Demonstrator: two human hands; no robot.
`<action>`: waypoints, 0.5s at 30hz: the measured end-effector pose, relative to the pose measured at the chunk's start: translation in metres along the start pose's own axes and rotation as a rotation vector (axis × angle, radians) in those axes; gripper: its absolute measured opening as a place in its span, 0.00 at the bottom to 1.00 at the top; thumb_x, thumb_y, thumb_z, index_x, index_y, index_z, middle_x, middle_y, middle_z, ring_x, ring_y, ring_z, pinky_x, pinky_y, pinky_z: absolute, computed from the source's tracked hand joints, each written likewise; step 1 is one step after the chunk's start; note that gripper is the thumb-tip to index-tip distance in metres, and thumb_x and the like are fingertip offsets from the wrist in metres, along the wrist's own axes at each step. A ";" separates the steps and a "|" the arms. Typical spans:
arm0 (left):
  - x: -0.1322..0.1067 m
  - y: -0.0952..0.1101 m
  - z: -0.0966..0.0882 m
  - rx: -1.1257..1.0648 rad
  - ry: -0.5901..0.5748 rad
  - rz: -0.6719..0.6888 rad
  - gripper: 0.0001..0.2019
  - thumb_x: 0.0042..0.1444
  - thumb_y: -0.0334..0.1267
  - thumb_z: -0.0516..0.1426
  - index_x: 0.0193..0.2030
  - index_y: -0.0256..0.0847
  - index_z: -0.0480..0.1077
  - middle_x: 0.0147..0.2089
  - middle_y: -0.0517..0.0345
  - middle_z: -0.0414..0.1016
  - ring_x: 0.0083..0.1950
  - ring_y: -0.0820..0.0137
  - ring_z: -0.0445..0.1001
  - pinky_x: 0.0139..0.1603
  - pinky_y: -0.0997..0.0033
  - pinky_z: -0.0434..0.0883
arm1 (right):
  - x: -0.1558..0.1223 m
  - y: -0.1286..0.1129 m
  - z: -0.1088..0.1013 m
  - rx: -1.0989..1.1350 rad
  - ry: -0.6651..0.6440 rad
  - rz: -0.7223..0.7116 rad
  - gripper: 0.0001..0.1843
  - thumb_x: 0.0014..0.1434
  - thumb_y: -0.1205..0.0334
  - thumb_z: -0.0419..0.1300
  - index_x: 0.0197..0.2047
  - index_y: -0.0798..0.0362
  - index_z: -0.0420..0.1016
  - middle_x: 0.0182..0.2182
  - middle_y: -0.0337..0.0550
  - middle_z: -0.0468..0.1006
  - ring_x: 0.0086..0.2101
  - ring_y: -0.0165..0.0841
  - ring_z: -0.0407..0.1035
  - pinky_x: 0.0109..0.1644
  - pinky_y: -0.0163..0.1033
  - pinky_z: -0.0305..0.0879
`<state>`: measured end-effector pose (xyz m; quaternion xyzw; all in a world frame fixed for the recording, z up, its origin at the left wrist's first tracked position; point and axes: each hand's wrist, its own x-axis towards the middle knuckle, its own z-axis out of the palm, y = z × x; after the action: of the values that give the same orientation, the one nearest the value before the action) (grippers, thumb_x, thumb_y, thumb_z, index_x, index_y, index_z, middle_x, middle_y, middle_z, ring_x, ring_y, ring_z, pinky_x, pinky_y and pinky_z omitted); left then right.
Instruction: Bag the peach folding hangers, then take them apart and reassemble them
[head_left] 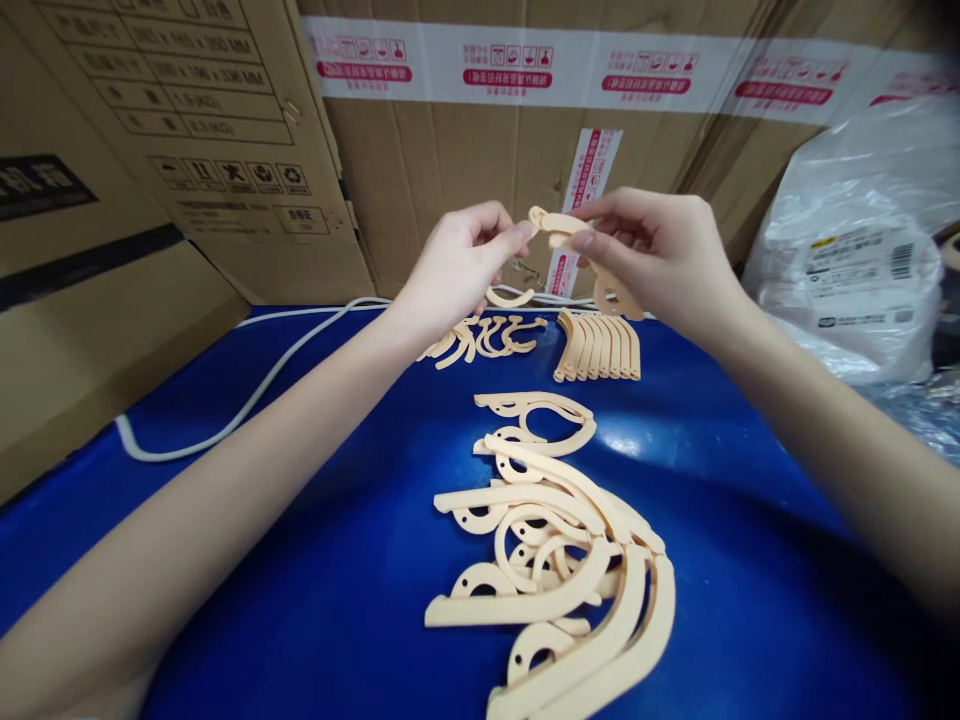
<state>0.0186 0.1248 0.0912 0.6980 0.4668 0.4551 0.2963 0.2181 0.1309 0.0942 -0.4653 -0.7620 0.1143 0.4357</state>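
Observation:
Both my hands are raised above a blue table [315, 560]. Between them is a curved beige plastic piece [559, 225]. My right hand [660, 255] grips it with fingers wrapped round it, and the piece runs down under that hand. My left hand [457, 265] pinches its upper end with thumb and forefinger. A loose pile of the same curved beige pieces [559, 560] lies on the table in front of me. Farther back stand a tidy row of pieces [598, 348] and a small heap of thinner offcuts [487, 337].
Cardboard boxes [187, 150] with red-and-white tape wall in the back and left of the table. A white cable [247, 395] runs across the table's left side. A clear plastic bag with labels [855, 260] sits at the right.

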 end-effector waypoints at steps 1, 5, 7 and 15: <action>0.001 -0.002 0.000 0.022 -0.018 -0.006 0.13 0.68 0.39 0.54 0.32 0.39 0.67 0.24 0.62 0.58 0.25 0.76 0.62 0.30 0.72 0.62 | 0.000 0.000 -0.002 -0.123 -0.003 -0.060 0.14 0.63 0.53 0.63 0.49 0.48 0.81 0.33 0.42 0.81 0.31 0.34 0.71 0.42 0.41 0.65; 0.003 -0.010 0.004 0.129 -0.043 0.048 0.15 0.68 0.42 0.52 0.28 0.40 0.65 0.24 0.61 0.60 0.30 0.71 0.67 0.34 0.70 0.64 | -0.004 0.006 0.000 -0.546 -0.083 -0.199 0.18 0.69 0.52 0.52 0.53 0.48 0.78 0.37 0.46 0.82 0.36 0.40 0.73 0.42 0.42 0.63; 0.002 -0.014 0.009 0.221 -0.044 0.125 0.19 0.69 0.42 0.50 0.26 0.41 0.63 0.25 0.60 0.63 0.33 0.69 0.69 0.37 0.70 0.65 | -0.005 0.011 0.006 -0.696 -0.157 -0.212 0.16 0.68 0.61 0.51 0.52 0.51 0.77 0.39 0.50 0.81 0.39 0.43 0.74 0.42 0.44 0.62; -0.001 -0.049 0.034 0.643 -0.167 0.151 0.19 0.73 0.45 0.43 0.47 0.39 0.73 0.39 0.50 0.79 0.44 0.60 0.78 0.45 0.65 0.67 | 0.007 0.030 0.009 0.002 -0.248 0.089 0.15 0.68 0.63 0.46 0.32 0.50 0.69 0.19 0.37 0.66 0.21 0.30 0.60 0.29 0.38 0.58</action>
<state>0.0306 0.1434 0.0363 0.8232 0.5074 0.2466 0.0639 0.2286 0.1550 0.0754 -0.4805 -0.7884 0.1908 0.3333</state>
